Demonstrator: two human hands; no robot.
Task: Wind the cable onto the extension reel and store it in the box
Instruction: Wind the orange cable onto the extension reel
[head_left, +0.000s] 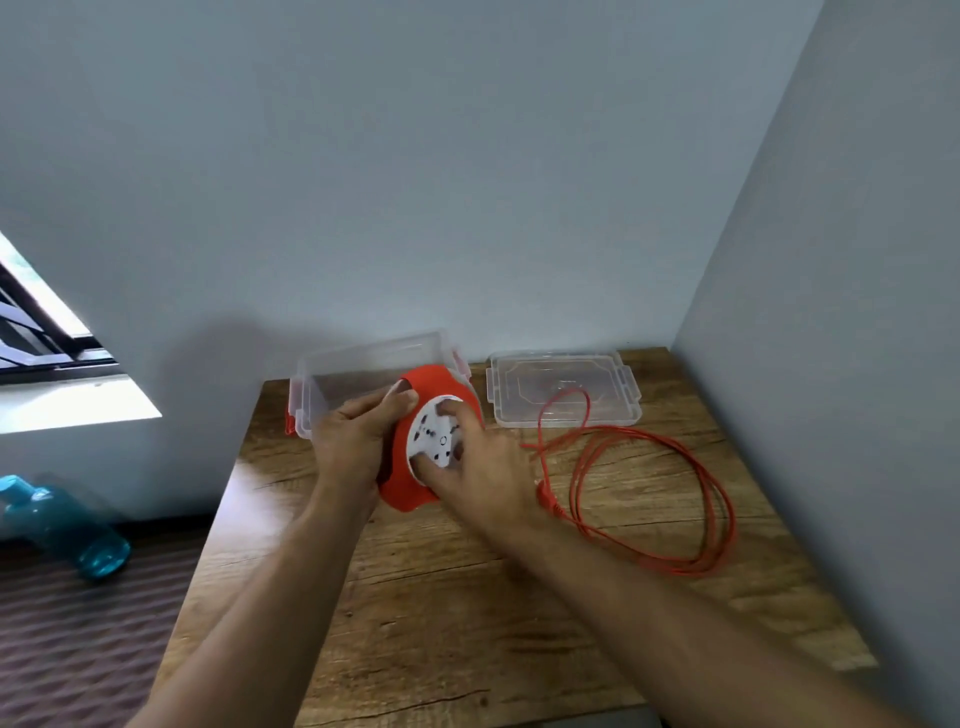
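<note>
The red extension reel (435, 383) with a white socket face is tilted up above the wooden table (467, 597), just in front of the clear plastic box (363, 364). My left hand (353, 441) grips the reel's left rim. My right hand (483, 467) presses its fingers on the white socket face. The red cable (675, 509) lies in loose loops on the table to the right, one loop reaching over the box's clear lid (563, 387). The plug end sits hidden near my right wrist.
Walls close the table at the back and right. On the floor to the left lies a blue bottle (67, 525). A window (36, 332) is at far left.
</note>
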